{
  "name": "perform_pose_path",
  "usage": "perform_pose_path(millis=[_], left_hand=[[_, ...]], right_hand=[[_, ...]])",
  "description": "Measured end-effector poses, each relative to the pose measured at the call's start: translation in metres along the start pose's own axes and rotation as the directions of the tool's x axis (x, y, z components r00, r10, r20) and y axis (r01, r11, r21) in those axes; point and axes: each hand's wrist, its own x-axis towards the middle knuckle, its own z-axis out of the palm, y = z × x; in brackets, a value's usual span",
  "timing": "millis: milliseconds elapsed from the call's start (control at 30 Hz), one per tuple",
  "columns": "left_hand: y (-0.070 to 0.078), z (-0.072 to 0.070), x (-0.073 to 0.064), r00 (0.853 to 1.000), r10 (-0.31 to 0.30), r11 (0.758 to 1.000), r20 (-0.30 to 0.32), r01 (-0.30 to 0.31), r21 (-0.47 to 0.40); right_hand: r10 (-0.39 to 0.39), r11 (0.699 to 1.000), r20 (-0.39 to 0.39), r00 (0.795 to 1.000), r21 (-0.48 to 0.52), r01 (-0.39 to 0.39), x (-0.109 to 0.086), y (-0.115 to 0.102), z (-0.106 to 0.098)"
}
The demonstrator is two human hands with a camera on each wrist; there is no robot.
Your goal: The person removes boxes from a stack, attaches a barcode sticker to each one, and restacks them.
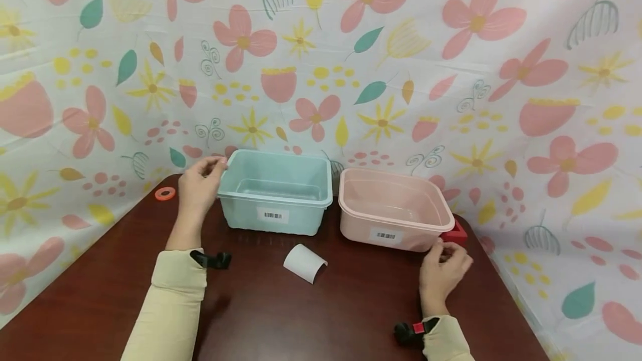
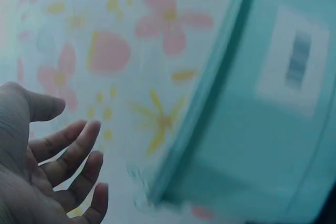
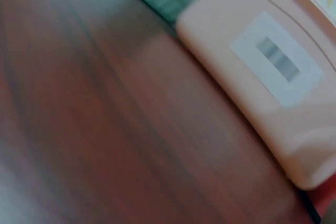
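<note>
My left hand [image 1: 198,185] is raised beside the left end of a light-blue plastic basin [image 1: 273,219]. In the left wrist view its fingers are relaxed and spread, holding nothing, with a gap between them and the basin's rim [image 2: 202,103]. My right hand [image 1: 443,272] hovers by the front right corner of a pink plastic basin [image 1: 361,227], fingers loosely bent, nothing seen in them. Close behind that hand, a red object [image 1: 455,234] is partly hidden by the pink basin. The right wrist view shows the pink basin's labelled side [image 3: 247,3] but not the hand's fingers.
A curved white piece [image 1: 305,263] lies on the dark wooden table [image 1: 301,322] before the basins. An orange-red ring [image 1: 165,193] rests at the far left. Both basins carry barcode labels. A flowered cloth [image 1: 321,71] hangs behind and along the sides.
</note>
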Motion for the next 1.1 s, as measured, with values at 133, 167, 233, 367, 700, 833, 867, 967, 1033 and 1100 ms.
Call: perform_pose_path(millis=[133, 167, 233, 367, 700, 833, 867, 967, 1033, 1100], left_hand=[[-0.024, -0.01, 0.009, 0.99, -0.138, 0.989, -0.006, 0.137, -0.049], [-0.029, -0.011, 0.011, 0.987, -0.163, 0.985, 0.008, 0.164, -0.054], [-0.038, -0.011, 0.013, 0.976, -0.208, 0.975, 0.056, 0.212, -0.069], [-0.05, -0.006, 0.014, 0.955, -0.251, 0.96, 0.16, 0.267, -0.086], [-0.055, 0.005, 0.017, 0.931, -0.22, 0.969, 0.292, 0.242, -0.04], [-0.058, 0.006, 0.018, 0.928, -0.217, 0.971, 0.302, 0.236, -0.029], [-0.059, 0.006, 0.018, 0.929, -0.216, 0.972, 0.302, 0.235, -0.027], [-0.06, 0.004, 0.017, 0.929, -0.216, 0.971, 0.301, 0.237, -0.035], [-0.06, 0.003, 0.017, 0.929, -0.216, 0.971, 0.301, 0.238, -0.038], [-0.061, 0.002, 0.017, 0.929, -0.216, 0.97, 0.301, 0.238, -0.039]], right_hand=[[0.053, 0.997, -0.067, 0.996, 0.052, -0.05, 0.015, 0.009, -0.01], [0.062, 0.997, -0.068, 0.996, 0.055, -0.058, 0.018, 0.011, -0.012], [0.076, 0.996, -0.05, 0.996, 0.06, -0.073, 0.023, 0.015, -0.016], [0.06, 0.998, 0.009, 0.998, 0.033, -0.06, 0.028, 0.018, -0.022], [-0.005, 0.999, 0.209, 0.978, 0.034, -0.002, 0.027, 0.019, -0.025], [-0.067, 0.997, 0.31, 0.948, 0.051, 0.054, 0.027, 0.018, -0.024], [-0.07, 0.997, 0.328, 0.942, 0.059, 0.054, 0.026, 0.017, -0.024], [-0.061, 0.996, 0.348, 0.935, 0.082, 0.035, 0.026, 0.016, -0.022], [-0.046, 0.996, 0.344, 0.938, 0.093, 0.015, 0.025, 0.015, -0.021], [-0.028, 0.996, 0.33, 0.944, 0.092, -0.003, 0.024, 0.014, -0.02]])
